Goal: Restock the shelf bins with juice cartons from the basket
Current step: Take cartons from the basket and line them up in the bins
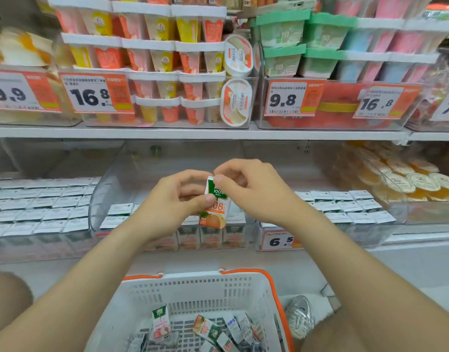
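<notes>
Basket (192, 290) btm cut off at edge; far-right price tag (448, 106) cropped, digits incomplete.

The lower shelf (409, 241) bears clear bins (109, 181) of juice cartons (53, 210) — the basket (192, 276) sits on the floor (421, 280).

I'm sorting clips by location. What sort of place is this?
Most likely a supermarket aisle: price tags hang on clear shelf bins, rows of juice cartons stand on the lower shelf, and a shopping basket sits on the floor.
</notes>
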